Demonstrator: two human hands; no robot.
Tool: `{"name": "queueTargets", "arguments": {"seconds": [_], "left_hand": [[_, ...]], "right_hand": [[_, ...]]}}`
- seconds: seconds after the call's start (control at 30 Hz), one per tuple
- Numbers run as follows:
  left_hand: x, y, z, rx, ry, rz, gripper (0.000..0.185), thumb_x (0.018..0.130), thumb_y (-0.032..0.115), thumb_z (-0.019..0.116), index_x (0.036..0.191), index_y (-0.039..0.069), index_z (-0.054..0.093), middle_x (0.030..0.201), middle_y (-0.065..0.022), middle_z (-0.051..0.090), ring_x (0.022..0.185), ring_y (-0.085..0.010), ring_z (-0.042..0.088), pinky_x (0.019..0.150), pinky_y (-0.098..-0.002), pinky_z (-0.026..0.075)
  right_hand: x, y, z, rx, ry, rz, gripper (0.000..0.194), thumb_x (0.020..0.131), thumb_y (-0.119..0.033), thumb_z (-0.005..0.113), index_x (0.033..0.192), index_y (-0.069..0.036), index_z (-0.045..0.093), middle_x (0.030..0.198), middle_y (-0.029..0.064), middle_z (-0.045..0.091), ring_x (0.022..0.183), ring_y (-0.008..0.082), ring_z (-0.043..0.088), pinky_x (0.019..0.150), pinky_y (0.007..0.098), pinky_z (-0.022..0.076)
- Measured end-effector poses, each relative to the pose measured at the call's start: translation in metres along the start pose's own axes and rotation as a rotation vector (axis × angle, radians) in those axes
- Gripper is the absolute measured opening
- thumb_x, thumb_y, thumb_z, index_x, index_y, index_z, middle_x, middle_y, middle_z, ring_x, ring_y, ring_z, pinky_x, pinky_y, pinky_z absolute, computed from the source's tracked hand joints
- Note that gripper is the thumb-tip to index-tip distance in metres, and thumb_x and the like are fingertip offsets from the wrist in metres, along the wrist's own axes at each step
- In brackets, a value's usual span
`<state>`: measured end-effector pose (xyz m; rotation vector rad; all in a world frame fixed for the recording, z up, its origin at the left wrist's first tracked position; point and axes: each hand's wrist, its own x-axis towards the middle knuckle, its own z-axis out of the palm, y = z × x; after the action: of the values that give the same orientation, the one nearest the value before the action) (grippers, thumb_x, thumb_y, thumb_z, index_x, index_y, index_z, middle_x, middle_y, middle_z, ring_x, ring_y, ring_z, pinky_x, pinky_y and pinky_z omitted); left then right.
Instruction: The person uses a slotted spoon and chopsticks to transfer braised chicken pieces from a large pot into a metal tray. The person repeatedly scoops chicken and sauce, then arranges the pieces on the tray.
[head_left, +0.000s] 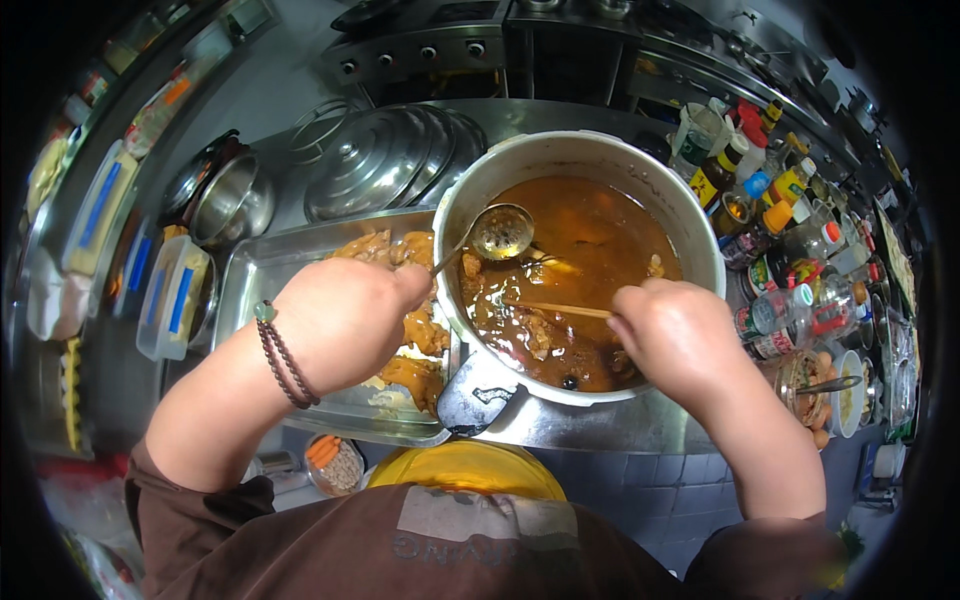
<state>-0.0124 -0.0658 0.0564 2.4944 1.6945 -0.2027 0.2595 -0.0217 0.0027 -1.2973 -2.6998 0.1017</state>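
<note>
A large metal pot (701, 247) holds brown broth with chunks of food in it. My left hand (352, 322) grips the handle of a perforated metal skimmer (504, 231), whose bowl is over the broth at the pot's left side. My right hand (667, 337) is closed on wooden chopsticks (562, 307); their tips reach into the broth among the chunks. Left of the pot, partly behind my left hand, a rectangular steel tray (259, 259) holds brown cooked pieces of food (412, 375). The pot's black-ended handle (472, 397) juts over the tray's right edge.
Metal lids (375, 161) lie behind the tray, with steel bowls (236, 202) to their left. Many bottles (780, 255) crowd the right side, near a white bowl (847, 390) with a spoon. A yellow round container (465, 461) stands below the counter's near edge. A stove (420, 56) is beyond.
</note>
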Motion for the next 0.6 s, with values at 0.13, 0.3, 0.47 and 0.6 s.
{"name": "queueTargets", "arguments": {"seconds": [0.13,0.3,0.47,0.6], "left_hand": [[-0.006,-0.011,0.002,-0.014,0.120,-0.001,0.013,0.072,0.003,0.053,0.085,0.003,0.057,0.066,-0.0174,0.060,0.065,-0.0354,0.060,0.061,-0.0431,0.048],[-0.015,-0.017,-0.006,-0.078,0.252,-0.002,0.011,0.073,0.002,0.052,0.082,0.003,0.056,0.065,-0.0180,0.058,0.066,-0.0355,0.059,0.060,-0.0427,0.047],[-0.023,-0.021,-0.002,-0.122,0.265,0.002,0.009,0.072,0.002,0.053,0.081,0.003,0.056,0.064,-0.0178,0.058,0.066,-0.0355,0.059,0.060,-0.0426,0.047],[-0.019,-0.018,0.002,-0.135,0.231,-0.007,0.009,0.072,0.002,0.054,0.080,0.003,0.056,0.064,-0.0176,0.058,0.065,-0.0359,0.059,0.059,-0.0428,0.047]], "right_hand": [[0.033,-0.015,0.012,0.021,0.058,-0.107,0.013,0.078,-0.017,0.060,0.076,-0.005,0.060,0.072,0.0134,0.060,0.071,0.0326,0.061,0.064,0.0407,0.0496],[0.047,0.007,-0.006,-0.087,0.070,-0.037,0.012,0.076,-0.017,0.063,0.074,-0.005,0.062,0.072,0.0132,0.062,0.071,0.0313,0.062,0.066,0.0402,0.0499],[0.037,0.013,-0.046,-0.164,-0.104,0.012,0.009,0.071,-0.013,0.066,0.074,-0.005,0.064,0.071,0.0125,0.062,0.070,0.0300,0.062,0.062,0.0398,0.0498],[0.051,0.009,-0.007,-0.215,-0.071,-0.081,0.011,0.074,-0.017,0.063,0.072,-0.006,0.062,0.071,0.0120,0.062,0.070,0.0305,0.062,0.064,0.0401,0.0505]]}}
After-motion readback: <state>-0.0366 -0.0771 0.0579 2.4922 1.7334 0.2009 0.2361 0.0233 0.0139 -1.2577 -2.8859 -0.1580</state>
